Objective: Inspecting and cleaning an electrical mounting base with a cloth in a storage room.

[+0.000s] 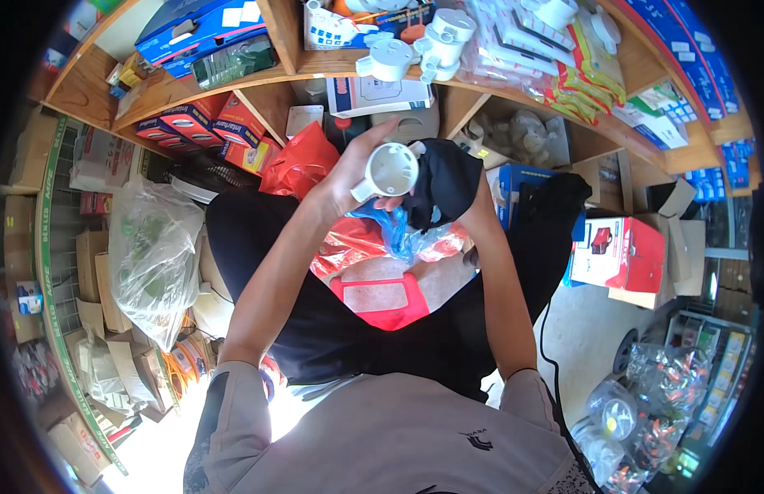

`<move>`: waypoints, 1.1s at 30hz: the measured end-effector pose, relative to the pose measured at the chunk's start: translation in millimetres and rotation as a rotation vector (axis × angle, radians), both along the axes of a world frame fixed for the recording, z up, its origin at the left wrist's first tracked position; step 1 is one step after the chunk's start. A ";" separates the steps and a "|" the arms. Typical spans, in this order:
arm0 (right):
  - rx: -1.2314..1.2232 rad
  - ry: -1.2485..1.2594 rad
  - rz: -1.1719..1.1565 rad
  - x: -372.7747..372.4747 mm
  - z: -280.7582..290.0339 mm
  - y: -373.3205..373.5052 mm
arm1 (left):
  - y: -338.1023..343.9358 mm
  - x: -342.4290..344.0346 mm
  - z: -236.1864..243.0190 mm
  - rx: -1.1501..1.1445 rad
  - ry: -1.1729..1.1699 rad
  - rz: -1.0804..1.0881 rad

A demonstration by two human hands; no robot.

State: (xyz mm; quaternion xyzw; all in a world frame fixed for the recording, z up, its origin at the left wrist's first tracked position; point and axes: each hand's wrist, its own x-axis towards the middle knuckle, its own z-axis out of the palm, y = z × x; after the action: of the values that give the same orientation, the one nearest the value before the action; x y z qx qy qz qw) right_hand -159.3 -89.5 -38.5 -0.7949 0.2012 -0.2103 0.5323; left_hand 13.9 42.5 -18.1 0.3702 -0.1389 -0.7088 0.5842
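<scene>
My left hand (349,174) is closed around a white round plastic conduit box (392,171). Its hollow side faces up toward me, and short spouts stick out from its rim. Against the right side of the box lies a bunched black cloth (452,179), held by my right hand (479,207). The cloth hides most of that hand's fingers. Similar white conduit boxes (444,48) sit on the shelf edge straight ahead, some of them stacked. Below my hands are a red plastic bag (304,160) and a crumpled blue plastic bag (396,235).
A curved wooden shelf (316,64) loaded with boxes and packets runs across the front. Clear plastic bags (155,255) and cartons stand at the left. At the right are a red-and-white box (619,253) and bagged goods (645,412). A red stool-like piece (387,300) shows between my knees.
</scene>
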 end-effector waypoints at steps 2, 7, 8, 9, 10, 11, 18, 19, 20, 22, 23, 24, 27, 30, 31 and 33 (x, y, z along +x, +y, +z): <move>-0.084 -0.019 -0.081 -7.4 -14.6 0.6 | 2.6 2.5 -13.0 -0.051 0.186 -0.058; 0.268 -0.293 -0.192 -1.7 -22.2 4.0 | -8.6 -11.2 -4.9 -0.097 0.203 0.013; 0.272 -0.294 -0.187 1.0 -1.5 7.2 | -10.2 -11.0 0.2 -0.163 0.161 0.058; -0.096 -0.359 -0.264 0.7 22.6 8.6 | -10.7 -6.3 -5.0 -0.229 0.143 0.097; -0.478 -0.420 -0.338 -2.1 43.7 10.3 | -13.5 -0.2 -10.8 -0.356 0.142 0.112; -0.483 -0.423 -0.318 -9.5 47.6 8.4 | -15.1 2.5 -11.9 -0.392 0.157 0.141; -0.485 -0.403 0.053 -28.0 73.6 27.0 | -16.1 -11.5 3.2 -0.310 0.482 0.404; -0.366 -0.364 0.107 -27.9 73.2 30.5 | -15.7 -11.9 1.2 -0.405 0.496 0.335; -0.588 -0.202 0.081 -19.1 78.2 35.4 | -16.2 -13.0 -0.6 -0.407 0.495 0.336; -0.638 -0.271 0.020 -4.0 56.2 44.9 | -12.3 -22.2 3.4 -0.441 0.377 0.306; -0.767 -0.223 -0.042 5.9 43.8 45.6 | -12.9 -35.9 15.6 -0.277 0.139 0.459; -0.619 -0.282 -0.064 8.9 36.8 46.5 | -8.3 -37.3 21.0 -0.310 0.080 0.419; -0.378 -0.367 -0.024 10.2 13.5 36.4 | -13.5 -43.0 6.0 -0.284 -0.209 0.401; -0.185 -0.391 -0.151 8.4 34.0 42.1 | -12.0 -43.0 18.1 -0.308 -0.800 0.364; -0.020 -0.331 -0.180 1.4 39.3 39.4 | -11.4 -38.3 18.0 -0.323 -0.723 0.288; 0.247 -0.352 -0.216 -2.0 43.7 40.2 | -6.2 -21.1 26.4 -0.381 -0.584 0.129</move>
State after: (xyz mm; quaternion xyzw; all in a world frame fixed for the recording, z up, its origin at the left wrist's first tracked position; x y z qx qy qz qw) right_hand -161.3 -49.3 5.2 -0.6485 0.2135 -0.3753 0.6269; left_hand -7.2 36.4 8.3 0.4496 -0.4061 -0.4959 0.6221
